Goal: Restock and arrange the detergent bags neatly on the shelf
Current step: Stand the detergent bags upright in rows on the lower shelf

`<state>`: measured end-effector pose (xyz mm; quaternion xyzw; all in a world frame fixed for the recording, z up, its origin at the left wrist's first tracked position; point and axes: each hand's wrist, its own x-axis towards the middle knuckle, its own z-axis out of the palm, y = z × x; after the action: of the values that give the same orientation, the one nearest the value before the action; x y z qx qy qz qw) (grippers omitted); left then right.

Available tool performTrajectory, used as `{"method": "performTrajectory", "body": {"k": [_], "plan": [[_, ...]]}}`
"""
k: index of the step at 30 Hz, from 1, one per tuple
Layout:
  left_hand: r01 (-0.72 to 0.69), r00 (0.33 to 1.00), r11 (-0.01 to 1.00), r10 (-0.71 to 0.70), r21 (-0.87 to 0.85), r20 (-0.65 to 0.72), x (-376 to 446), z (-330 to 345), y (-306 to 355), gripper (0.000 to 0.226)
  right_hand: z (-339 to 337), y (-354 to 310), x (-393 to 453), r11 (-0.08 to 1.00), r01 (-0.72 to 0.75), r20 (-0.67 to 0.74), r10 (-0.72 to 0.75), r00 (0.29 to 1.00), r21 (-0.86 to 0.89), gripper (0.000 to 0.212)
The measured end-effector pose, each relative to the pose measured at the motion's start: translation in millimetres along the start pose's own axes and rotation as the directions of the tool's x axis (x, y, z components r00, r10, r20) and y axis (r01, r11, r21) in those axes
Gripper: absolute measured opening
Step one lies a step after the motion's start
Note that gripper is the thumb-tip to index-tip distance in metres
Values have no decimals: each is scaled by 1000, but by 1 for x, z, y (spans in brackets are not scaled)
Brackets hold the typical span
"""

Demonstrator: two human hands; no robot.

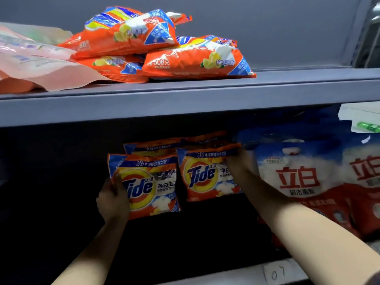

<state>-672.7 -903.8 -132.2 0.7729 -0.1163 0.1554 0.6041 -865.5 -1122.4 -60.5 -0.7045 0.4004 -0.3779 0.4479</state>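
While the left hand (pixel 112 199) grips the left edge of 1 upright orange Tide bag (pixel 147 186), thumb across its front, the right hand (pixel 239 164) pinches the top right corner of a 2nd Tide bag (pixel 205 173) beside it; both stand on the lower shelf, 2 more bags (pixel 156 147) showing behind them. Above, on the upper shelf (pixel 185 99), 4 orange bags (pixel 131 36) lie piled. At the lower shelf's right end stand 2 blue-and-red bags (pixel 304 182).

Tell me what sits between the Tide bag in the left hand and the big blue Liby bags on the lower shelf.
Head view: another upright Tide bag, held at its right edge by the right hand.
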Motion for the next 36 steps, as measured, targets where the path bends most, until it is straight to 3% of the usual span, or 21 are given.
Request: {"method": "performTrajectory", "body": {"k": [2, 6, 10, 12, 14, 15, 17, 19, 22, 24, 26, 28, 30, 33, 36], "plan": [[5, 1000, 998, -5, -60, 7, 7, 12, -2, 49, 13, 1, 14, 995, -9, -50, 14, 999, 103, 16], [173, 984, 927, -174, -332, 26, 28, 33, -3, 34, 30, -2, 32, 979, 12, -78, 4, 997, 204, 26], [134, 990, 921, -136, -366, 18, 46, 59, -6, 34, 51, 5, 52, 943, 5, -142, 45, 989, 333, 32], [115, 993, 948, -122, -297, -5, 44, 77, -14, 55, 58, 13, 61, 943, -3, -156, 59, 986, 333, 35], [94, 996, 992, -93, -88, 17, 40, 93, -27, 71, 61, 27, 67, 976, 7, -67, 8, 998, 219, 24], [86, 995, 996, -88, 37, 43, 38, 97, -32, 68, 61, 34, 69, 988, 63, -46, -57, 997, 140, 20], [85, 991, 981, -102, 176, 87, 37, 101, -37, 58, 59, 60, 83, 972, 221, -153, -231, 961, -79, 27], [48, 990, 975, -75, 218, 117, 36, 98, -37, 70, 57, 73, 85, 944, 269, -117, -294, 949, -190, 47], [-146, 986, 940, 111, 309, 128, 23, 89, -37, 92, 58, 51, 50, 957, 261, -80, -272, 959, -123, 97], [-359, 931, 855, 302, 373, 203, 6, 83, -35, 88, 56, 45, 24, 914, 265, -63, -297, 953, -308, 101], [-597, 795, 708, 459, 378, 396, -13, 81, -34, 80, 59, 59, 3, 804, 232, -43, -304, 952, -548, 91], [-755, 631, 567, 488, 330, 603, -25, 85, -37, 77, 63, 78, -10, 785, 159, 25, -180, 983, -599, 77], [-816, 538, 477, 421, 327, 730, -27, 92, -44, 74, 63, 91, -15, 802, 130, 165, -40, 985, -584, 72], [-806, 550, 477, 380, 352, 744, -21, 102, -41, 63, 58, 101, -6, 815, 193, 325, -6, 946, -547, 76], [-772, 559, 510, 259, 380, 788, -19, 105, -28, 74, 53, 108, 3, 836, 253, 368, -67, 927, -487, 68]]}}
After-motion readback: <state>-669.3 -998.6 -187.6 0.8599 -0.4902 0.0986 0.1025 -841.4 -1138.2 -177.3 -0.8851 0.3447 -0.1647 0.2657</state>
